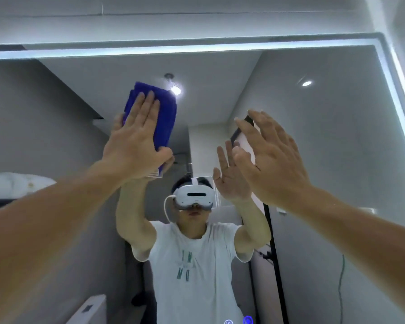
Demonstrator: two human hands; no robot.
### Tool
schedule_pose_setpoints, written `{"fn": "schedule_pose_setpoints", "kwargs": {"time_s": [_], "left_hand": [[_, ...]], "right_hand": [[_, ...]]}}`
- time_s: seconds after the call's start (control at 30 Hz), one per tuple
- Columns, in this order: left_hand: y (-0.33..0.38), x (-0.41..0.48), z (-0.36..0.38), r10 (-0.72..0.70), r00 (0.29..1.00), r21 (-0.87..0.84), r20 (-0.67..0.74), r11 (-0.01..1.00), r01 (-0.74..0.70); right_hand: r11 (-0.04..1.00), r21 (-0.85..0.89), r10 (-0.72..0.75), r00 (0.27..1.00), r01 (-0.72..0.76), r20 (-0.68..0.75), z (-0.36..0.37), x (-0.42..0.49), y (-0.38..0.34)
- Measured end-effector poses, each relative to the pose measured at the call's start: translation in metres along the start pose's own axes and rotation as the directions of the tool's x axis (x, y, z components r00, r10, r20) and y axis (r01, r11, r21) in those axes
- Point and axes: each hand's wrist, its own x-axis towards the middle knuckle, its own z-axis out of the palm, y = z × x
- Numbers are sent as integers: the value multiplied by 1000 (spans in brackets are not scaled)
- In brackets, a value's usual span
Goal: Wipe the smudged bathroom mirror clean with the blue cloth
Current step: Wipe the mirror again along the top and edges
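Observation:
The bathroom mirror (325, 148) fills most of the view, framed by a lit white strip along its top and right edges. A folded blue cloth (165, 118) lies flat against the glass in the upper left-centre. My left hand (136, 141) presses on it with straight fingers, the thumb at the cloth's lower edge. My right hand (271, 155) is raised in front of the glass to the right, fingers spread and holding nothing; whether it touches the mirror I cannot tell.
The mirror reflects a person in a white T-shirt wearing a white headset (193, 197), with both arms raised. A black pole (272, 242) and ceiling spotlights (175, 90) show in the reflection. White folded towels (14, 183) sit at the left edge.

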Motion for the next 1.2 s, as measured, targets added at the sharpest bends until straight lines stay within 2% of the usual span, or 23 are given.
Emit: {"fn": "schedule_pose_setpoints", "kwargs": {"time_s": [0.03, 0.07, 0.1, 0.2, 0.3, 0.37, 0.4, 0.43, 0.47, 0.57, 0.67, 0.7, 0.77, 0.83, 0.93, 1.03, 1.07, 1.1, 1.13, 1.2], "left_hand": [[10, -2, 3, -87, 996, -38, -17, 996, 86], [24, -12, 7, -115, 993, -61, -28, 992, 113], [38, -31, 11, -86, 995, -57, -41, 995, 83], [73, -120, 29, 210, 978, -17, -20, 978, -210], [75, -173, 40, 519, 853, 18, 56, 854, -520], [54, -151, 37, 653, 752, 42, 92, 752, -658], [41, -131, 33, 676, 730, 50, 99, 729, -682], [29, -108, 27, 657, 748, 58, 93, 747, -662], [19, -86, 22, 597, 799, 73, 76, 795, -602], [11, -48, 12, 275, 961, 54, -3, 960, -275], [49, -66, 18, 14, 999, -51, -36, 999, -16], [65, -83, 21, -1, 999, -71, -44, 997, -2], [89, -133, 30, 128, 992, -79, -16, 989, -129], [100, -187, 38, 355, 934, -58, 47, 934, -352], [90, -229, 38, 594, 794, -39, 130, 803, -595], [53, -195, 31, 797, 582, -43, 164, 595, -803], [35, -172, 27, 814, 559, -28, 159, 570, -821], [17, -145, 22, 789, 599, 6, 137, 604, -797], [3, -121, 19, 723, 683, 44, 107, 682, -730], [-3, -102, 12, 464, 884, 63, 54, 882, -466]], "right_hand": [[1000, 8, 16, 1000, -17, 10, 2, -4, 1], [1000, 10, 27, 999, -27, 22, 4, -8, 2], [999, 10, 35, 999, -35, 30, 7, -13, 2], [999, 19, 48, 998, -49, 26, 16, -28, 1], [1000, 21, 17, 1000, -17, 13, 25, -45, -1], [1000, 3, -13, 1000, 13, 23, 29, -49, 0], [1000, -6, -25, 999, 25, 31, 31, -50, 0], [999, -14, -29, 999, 29, 32, 32, -49, 2], [999, -19, -26, 999, 26, 22, 32, -49, 4], [1000, -4, 2, 1000, -2, -1, 36, -52, 4], [1000, 15, 7, 1000, -7, 12, 38, -55, 0], [1000, 17, 15, 1000, -15, 15, 37, -57, -2], [999, 22, 26, 1000, -27, 13, 36, -62, -4], [998, 44, 38, 999, -39, 17, 34, -68, -6], [998, 50, 44, 998, -47, 54, 28, -78, -6], [998, 33, 51, 995, -53, 82, 25, -86, -4], [999, 25, 46, 996, -48, 81, 25, -87, -2], [999, 14, 40, 997, -41, 71, 27, -86, 0], [999, 6, 36, 998, -36, 57, 29, -84, 2], [999, 3, 34, 999, -34, 39, 39, -80, 2]]}}
